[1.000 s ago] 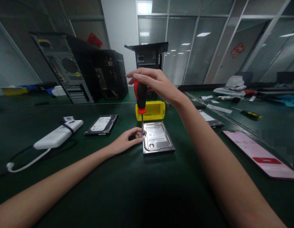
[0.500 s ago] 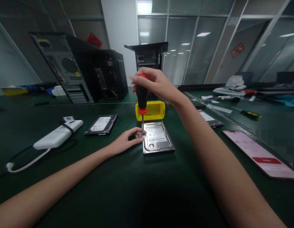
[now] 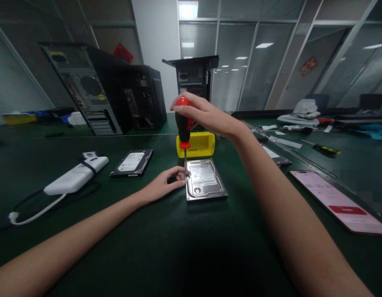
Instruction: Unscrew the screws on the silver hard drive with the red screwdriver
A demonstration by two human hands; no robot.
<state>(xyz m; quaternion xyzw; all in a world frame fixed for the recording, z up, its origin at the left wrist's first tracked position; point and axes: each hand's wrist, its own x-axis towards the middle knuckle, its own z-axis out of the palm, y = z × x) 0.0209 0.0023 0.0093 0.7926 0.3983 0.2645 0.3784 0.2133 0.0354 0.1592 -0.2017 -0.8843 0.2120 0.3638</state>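
Observation:
A silver hard drive (image 3: 206, 181) lies flat on the dark green table, label up. My right hand (image 3: 203, 112) is closed around the top of a red and black screwdriver (image 3: 183, 128), which stands upright over the drive. Its shaft reaches down to the drive's left edge, and the tip is partly hidden by fingers. There my left hand (image 3: 166, 181) rests on the table, with curled fingers and thumb closed on the drive's left edge, around the shaft's lower end. Just behind the drive sits a yellow open-fronted holder (image 3: 195, 155).
Another hard drive (image 3: 132, 162) and a white power strip (image 3: 75, 176) lie at left. Computer cases (image 3: 116, 90) stand behind. To the right are a phone (image 3: 336, 202), a partly hidden drive (image 3: 275, 156) and a yellow-black screwdriver (image 3: 325, 148).
My right hand has turned around the screwdriver handle, its fingers shifting so that more of the red top shows. My left hand and the hard drive stay in place.

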